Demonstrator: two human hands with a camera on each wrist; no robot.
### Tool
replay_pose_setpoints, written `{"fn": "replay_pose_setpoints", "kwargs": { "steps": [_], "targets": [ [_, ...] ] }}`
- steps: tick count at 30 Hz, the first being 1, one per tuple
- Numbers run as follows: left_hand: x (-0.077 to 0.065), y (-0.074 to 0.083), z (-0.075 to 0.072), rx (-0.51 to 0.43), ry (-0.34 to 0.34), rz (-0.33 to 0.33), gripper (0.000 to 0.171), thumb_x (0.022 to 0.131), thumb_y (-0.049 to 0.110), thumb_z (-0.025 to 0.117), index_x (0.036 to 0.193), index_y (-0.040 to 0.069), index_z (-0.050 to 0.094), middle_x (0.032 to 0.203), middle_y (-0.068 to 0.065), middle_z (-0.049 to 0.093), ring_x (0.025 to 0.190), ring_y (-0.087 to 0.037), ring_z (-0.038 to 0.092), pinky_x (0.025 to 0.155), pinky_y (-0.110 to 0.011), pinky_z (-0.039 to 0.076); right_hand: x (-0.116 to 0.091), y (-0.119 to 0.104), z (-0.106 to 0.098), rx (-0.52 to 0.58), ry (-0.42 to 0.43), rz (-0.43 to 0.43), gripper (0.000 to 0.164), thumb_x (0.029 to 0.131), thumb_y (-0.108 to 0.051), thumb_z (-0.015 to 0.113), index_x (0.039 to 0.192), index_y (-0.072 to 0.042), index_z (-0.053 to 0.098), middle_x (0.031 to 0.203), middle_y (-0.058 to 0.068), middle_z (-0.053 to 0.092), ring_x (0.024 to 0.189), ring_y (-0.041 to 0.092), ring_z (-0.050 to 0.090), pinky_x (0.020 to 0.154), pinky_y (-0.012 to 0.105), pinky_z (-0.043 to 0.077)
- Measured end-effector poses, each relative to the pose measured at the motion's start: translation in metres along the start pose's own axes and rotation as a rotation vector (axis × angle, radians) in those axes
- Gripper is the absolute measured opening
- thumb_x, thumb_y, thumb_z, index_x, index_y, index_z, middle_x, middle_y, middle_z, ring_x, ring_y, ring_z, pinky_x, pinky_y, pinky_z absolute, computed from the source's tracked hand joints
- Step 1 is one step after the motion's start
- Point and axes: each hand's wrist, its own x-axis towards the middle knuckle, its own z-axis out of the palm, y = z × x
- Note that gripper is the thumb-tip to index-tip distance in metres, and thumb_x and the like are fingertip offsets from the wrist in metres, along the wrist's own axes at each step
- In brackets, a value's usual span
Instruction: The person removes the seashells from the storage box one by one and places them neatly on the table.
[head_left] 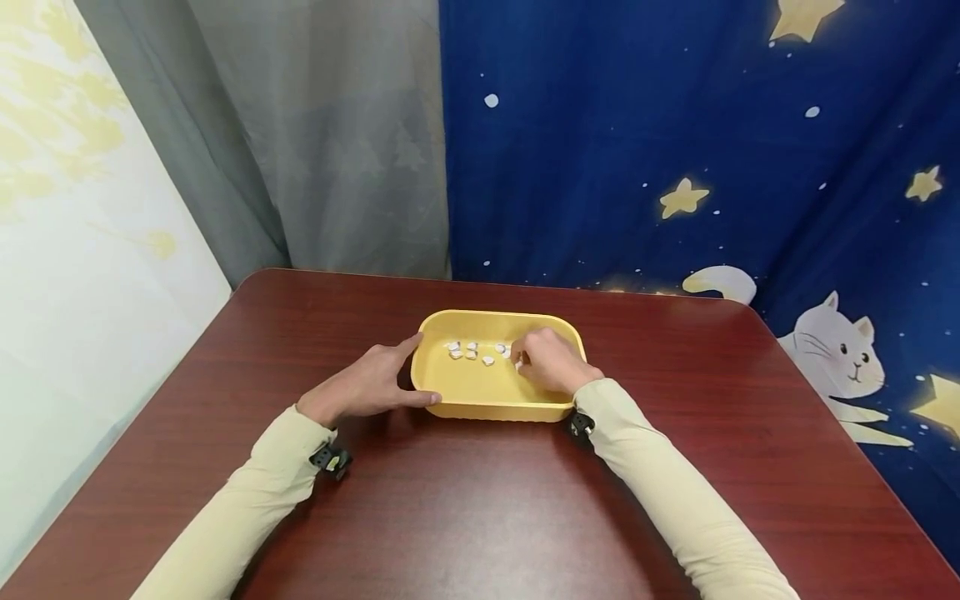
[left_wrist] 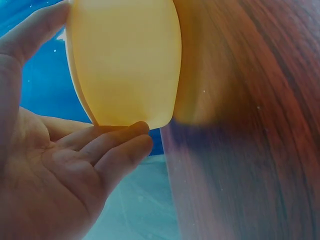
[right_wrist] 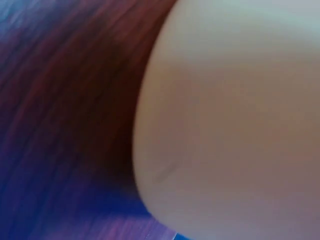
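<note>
Head: yellow tray (head_left: 495, 412) at yr 12. Yr L hand (head_left: 371, 383), thumb/fingers spread apart, touches its 9 o'clock end; yr R hand (head_left: 550, 360) inside at 3, can't tell if pinching; small white pcs (head_left: 488, 361) 10–12. L wrist: fingertips (left_wrist: 140, 127) touch tray. R wrist: blurred.

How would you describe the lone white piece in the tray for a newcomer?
On the reddish-brown table is a yellow tray. Inside, the small white piece lies alone, between the cluster to its left and the pieces beside the right hand.
</note>
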Motion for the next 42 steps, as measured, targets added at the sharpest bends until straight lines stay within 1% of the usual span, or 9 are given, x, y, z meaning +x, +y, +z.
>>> {"fn": "replay_pose_setpoints", "kwargs": {
  "steps": [5, 9, 13, 18, 25, 30, 32, 36, 42],
  "targets": [
    [0.001, 0.002, 0.001, -0.009, -0.012, 0.005, 0.113, 0.081, 0.065, 0.072, 0.159, 0.000, 0.021, 0.153, -0.022, 0.047, 0.134, -0.031, 0.054, 0.110, -0.050, 0.045, -0.003, 0.000, -0.003, -0.009, -0.015, 0.020, 0.012, 0.078, -0.001, 0.073, 0.077, -0.013, 0.071, 0.071, -0.001, 0.063, 0.070, 0.015, 0.054, 0.062, 0.025, 0.042],
    [0.002, 0.002, 0.001, -0.010, -0.023, 0.000, 0.113, 0.081, 0.064, 0.072, 0.159, 0.000, 0.020, 0.153, -0.022, 0.047, 0.135, -0.030, 0.054, 0.110, -0.049, 0.045, -0.006, 0.000, -0.005, -0.023, -0.032, 0.020, 0.019, 0.078, -0.002, 0.073, 0.068, -0.017, 0.065, 0.068, -0.004, 0.059, 0.070, 0.014, 0.054, 0.062, 0.024, 0.041],
    [0.002, 0.003, 0.001, -0.002, -0.037, -0.009, 0.114, 0.081, 0.065, 0.072, 0.160, 0.001, 0.020, 0.153, -0.022, 0.047, 0.135, -0.031, 0.053, 0.110, -0.050, 0.045, -0.009, -0.001, -0.006, -0.025, -0.033, 0.013, 0.023, 0.077, -0.001, 0.070, 0.064, -0.019, 0.063, 0.067, -0.005, 0.060, 0.070, 0.013, 0.054, 0.061, 0.024, 0.042],
    [0.003, 0.005, 0.000, -0.007, -0.055, -0.035, 0.116, 0.080, 0.066, 0.072, 0.161, 0.004, 0.018, 0.154, -0.020, 0.045, 0.137, -0.030, 0.051, 0.112, -0.050, 0.044, -0.013, -0.005, -0.011, -0.009, -0.009, 0.020, 0.020, 0.078, -0.001, 0.070, 0.068, -0.018, 0.065, 0.072, -0.003, 0.063, 0.073, 0.015, 0.057, 0.065, 0.028, 0.046],
    [0.003, 0.005, -0.004, -0.017, -0.056, -0.036, 0.115, 0.080, 0.065, 0.073, 0.161, 0.005, 0.017, 0.155, -0.020, 0.045, 0.136, -0.029, 0.051, 0.113, -0.050, 0.043, -0.018, -0.015, -0.024, 0.007, 0.050, -0.040, 0.016, 0.079, -0.006, 0.078, 0.073, -0.016, 0.066, 0.076, -0.002, 0.068, 0.073, 0.015, 0.059, 0.072, 0.031, 0.051],
    [0.003, 0.003, -0.004, -0.007, -0.052, -0.031, 0.115, 0.080, 0.066, 0.072, 0.160, 0.004, 0.018, 0.155, -0.021, 0.045, 0.137, -0.031, 0.051, 0.112, -0.051, 0.043, -0.022, -0.023, -0.030, 0.029, 0.061, -0.065, 0.012, 0.080, -0.011, 0.081, 0.088, -0.010, 0.071, 0.080, -0.002, 0.074, 0.076, 0.014, 0.067, 0.075, 0.031, 0.054],
    [0.003, 0.002, -0.004, 0.002, -0.047, -0.026, 0.115, 0.080, 0.066, 0.072, 0.160, 0.003, 0.019, 0.154, -0.022, 0.045, 0.137, -0.031, 0.051, 0.112, -0.051, 0.044, -0.024, -0.026, -0.032, 0.040, 0.065, -0.076, 0.011, 0.081, -0.010, 0.080, 0.090, -0.009, 0.073, 0.081, -0.002, 0.075, 0.078, 0.015, 0.069, 0.076, 0.030, 0.054],
    [0.003, 0.001, -0.005, 0.004, -0.041, -0.028, 0.115, 0.080, 0.066, 0.071, 0.160, 0.002, 0.019, 0.153, -0.022, 0.046, 0.136, -0.031, 0.052, 0.111, -0.050, 0.044, -0.029, -0.034, -0.037, 0.059, 0.067, -0.091, 0.005, 0.082, -0.010, 0.078, 0.087, -0.012, 0.077, 0.082, -0.004, 0.076, 0.081, 0.017, 0.071, 0.077, 0.031, 0.055],
    [0.001, 0.002, -0.006, 0.001, -0.049, -0.029, 0.115, 0.081, 0.067, 0.071, 0.160, 0.001, 0.019, 0.154, -0.023, 0.045, 0.137, -0.032, 0.051, 0.112, -0.051, 0.043, -0.037, -0.048, -0.043, 0.072, 0.081, -0.117, 0.006, 0.083, -0.015, 0.079, 0.089, -0.015, 0.081, 0.086, -0.005, 0.078, 0.083, 0.016, 0.070, 0.076, 0.030, 0.054]
  ]
}}
